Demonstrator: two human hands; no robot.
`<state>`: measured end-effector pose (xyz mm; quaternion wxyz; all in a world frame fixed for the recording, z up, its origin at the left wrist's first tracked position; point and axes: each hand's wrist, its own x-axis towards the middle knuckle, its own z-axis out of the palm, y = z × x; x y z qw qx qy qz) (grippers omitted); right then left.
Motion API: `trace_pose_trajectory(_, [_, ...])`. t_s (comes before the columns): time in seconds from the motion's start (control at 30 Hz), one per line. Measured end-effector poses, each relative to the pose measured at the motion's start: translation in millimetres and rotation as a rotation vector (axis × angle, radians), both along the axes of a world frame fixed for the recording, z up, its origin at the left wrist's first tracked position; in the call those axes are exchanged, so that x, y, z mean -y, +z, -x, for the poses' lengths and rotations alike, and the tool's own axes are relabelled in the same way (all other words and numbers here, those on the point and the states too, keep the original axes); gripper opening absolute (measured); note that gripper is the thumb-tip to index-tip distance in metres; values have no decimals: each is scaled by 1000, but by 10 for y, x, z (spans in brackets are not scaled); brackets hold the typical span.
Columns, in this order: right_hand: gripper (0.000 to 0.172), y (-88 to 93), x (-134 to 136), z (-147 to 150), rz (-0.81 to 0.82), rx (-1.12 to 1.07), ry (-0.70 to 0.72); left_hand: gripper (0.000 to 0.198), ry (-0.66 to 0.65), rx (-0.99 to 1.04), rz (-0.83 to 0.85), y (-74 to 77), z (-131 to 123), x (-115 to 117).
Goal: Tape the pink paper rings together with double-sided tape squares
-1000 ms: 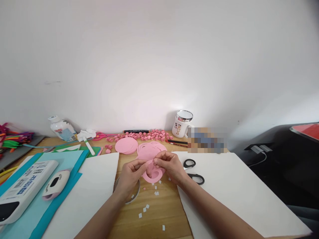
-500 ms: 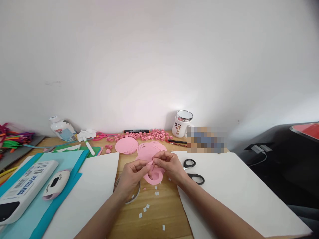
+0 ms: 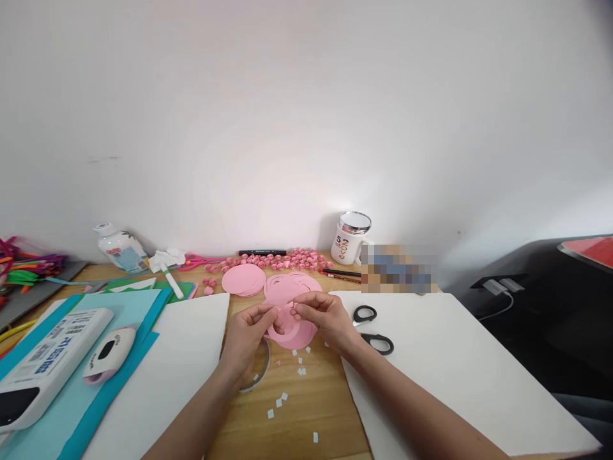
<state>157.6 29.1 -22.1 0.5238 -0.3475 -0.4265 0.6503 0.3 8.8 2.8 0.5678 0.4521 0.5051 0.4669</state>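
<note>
Over the wooden table, my left hand (image 3: pixel 249 335) pinches a curled pink paper strip (image 3: pixel 286 333) between thumb and forefinger. The strip bends in a loop below the fingertips. My right hand (image 3: pixel 328 318) is closed in a pinch at the strip's upper end, a short way to the right. Behind and under the hands lie overlapping pink paper pieces (image 3: pixel 294 285). A stack of pink paper circles (image 3: pixel 244 280) sits to their left. Many small rolled pink paper flowers (image 3: pixel 306 258) line the wall. Partly covered by my left hand is a roll of tape (image 3: pixel 265 367).
Black-handled scissors (image 3: pixel 378 344) lie by my right wrist on a white board (image 3: pixel 454 383). A mug (image 3: pixel 352 239) stands by the wall. At left are a white box (image 3: pixel 55 367), teal paper (image 3: pixel 138 351) and a bottle (image 3: pixel 122 248). Small white squares (image 3: pixel 279 403) dot the tabletop.
My left hand has shifted slightly left and up, widening the gap between the fingertips. The pink strip's loop has moved up and left; my right hand stays nearly in place.
</note>
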Motion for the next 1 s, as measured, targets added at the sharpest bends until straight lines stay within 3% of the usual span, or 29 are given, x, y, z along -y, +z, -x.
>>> trace_pose_trajectory(0.47, [19,20,2,-14,-12,53,-33,17,-212,99,5,-2,-33,58])
trace_pose_trajectory(0.8, [19,5,-5,-12,-7,44,-55,19,-72,75,35,31,-35,28])
trace_pose_trajectory(1.0, [26,2,-1,-9,43,8,-12,19,-61,92,47,8,-28,23])
